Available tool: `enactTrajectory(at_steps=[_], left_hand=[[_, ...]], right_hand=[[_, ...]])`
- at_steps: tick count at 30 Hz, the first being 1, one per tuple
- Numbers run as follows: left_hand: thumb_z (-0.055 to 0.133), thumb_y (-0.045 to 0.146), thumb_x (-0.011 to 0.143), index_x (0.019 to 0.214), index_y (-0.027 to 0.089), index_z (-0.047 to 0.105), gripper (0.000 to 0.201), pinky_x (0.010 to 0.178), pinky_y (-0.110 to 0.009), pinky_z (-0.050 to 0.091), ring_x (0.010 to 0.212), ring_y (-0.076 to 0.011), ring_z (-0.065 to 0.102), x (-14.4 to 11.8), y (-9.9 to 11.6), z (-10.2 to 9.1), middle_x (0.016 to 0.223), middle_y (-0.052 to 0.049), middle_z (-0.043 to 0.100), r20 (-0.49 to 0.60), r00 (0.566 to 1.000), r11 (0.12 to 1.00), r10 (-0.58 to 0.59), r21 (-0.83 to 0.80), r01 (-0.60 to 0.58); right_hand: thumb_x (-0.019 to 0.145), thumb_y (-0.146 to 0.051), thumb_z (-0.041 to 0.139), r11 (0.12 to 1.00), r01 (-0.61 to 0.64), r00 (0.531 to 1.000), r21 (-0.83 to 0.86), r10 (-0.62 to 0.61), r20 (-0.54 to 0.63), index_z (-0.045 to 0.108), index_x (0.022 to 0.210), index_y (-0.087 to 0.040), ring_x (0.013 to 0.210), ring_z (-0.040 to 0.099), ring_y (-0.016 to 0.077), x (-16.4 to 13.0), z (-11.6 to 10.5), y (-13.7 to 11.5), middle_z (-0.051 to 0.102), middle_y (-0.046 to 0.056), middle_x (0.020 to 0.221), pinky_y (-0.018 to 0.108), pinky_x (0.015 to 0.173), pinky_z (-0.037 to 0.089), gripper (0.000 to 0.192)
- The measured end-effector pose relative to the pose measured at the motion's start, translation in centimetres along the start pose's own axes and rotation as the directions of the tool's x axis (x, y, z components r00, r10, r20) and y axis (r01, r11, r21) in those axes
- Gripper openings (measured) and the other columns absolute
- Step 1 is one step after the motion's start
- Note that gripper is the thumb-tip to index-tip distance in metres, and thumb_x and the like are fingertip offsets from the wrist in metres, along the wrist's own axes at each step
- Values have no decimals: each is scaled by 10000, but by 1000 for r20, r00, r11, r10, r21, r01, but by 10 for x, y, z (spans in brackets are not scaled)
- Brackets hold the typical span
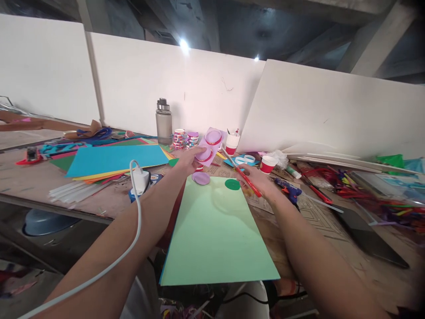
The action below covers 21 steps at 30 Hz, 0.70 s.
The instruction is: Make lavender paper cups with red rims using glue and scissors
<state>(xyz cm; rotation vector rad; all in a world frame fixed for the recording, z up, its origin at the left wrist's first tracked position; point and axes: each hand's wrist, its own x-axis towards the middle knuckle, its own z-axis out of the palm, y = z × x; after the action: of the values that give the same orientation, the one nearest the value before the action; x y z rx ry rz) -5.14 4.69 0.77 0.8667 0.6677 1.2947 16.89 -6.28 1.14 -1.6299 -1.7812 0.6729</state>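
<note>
A lilac paper piece [210,144] with red-rimmed round shapes is pinched in the closed fingers of the left hand [190,160], its free end pointing to 1 o'clock. Red-handled scissors [241,173] are gripped in the closed right hand [254,178], the blades angled to 11 o'clock towards the lilac piece. A flat lilac paper disc [201,178] lies just below the left hand at 5 o'clock, on the matte light green sheet [215,235]. A dark green paper disc [232,184] lies beside the right hand at 9 o'clock.
</note>
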Motion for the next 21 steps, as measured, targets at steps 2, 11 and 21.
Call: enactTrajectory(at_steps=[2, 11, 21], left_hand=[[803, 100, 628, 829, 146, 714, 224, 572, -209, 553, 658, -130, 675, 1, 1, -2, 767, -32, 744, -2, 1000, 1000, -5, 9, 5], [793, 121, 703, 846, 129, 733, 155, 677, -283, 565, 692, -167, 687, -2, 1, -4, 777, -61, 742, 85, 993, 982, -77, 178, 61], [812, 143, 701, 787, 137, 731, 118, 702, -316, 595, 701, -205, 718, -1, 0, -5, 743, -81, 749, 180, 979, 974, -100, 217, 60]], right_hand=[[900, -420, 642, 996, -74, 995, 54, 69, 75, 627, 1007, -213, 554, 590, 125, -4, -1, -9, 605, -32, 698, 227, 509, 484, 234], [922, -331, 640, 982, -83, 987, 169, 58, 146, 594, 895, -209, 506, 560, 95, -11, -2, -20, 595, -29, 709, 196, 431, 462, 134], [954, -299, 598, 974, -65, 987, 215, 31, 161, 566, 873, -203, 475, 524, 89, -10, 5, -16, 555, -32, 688, 206, 400, 493, 129]])
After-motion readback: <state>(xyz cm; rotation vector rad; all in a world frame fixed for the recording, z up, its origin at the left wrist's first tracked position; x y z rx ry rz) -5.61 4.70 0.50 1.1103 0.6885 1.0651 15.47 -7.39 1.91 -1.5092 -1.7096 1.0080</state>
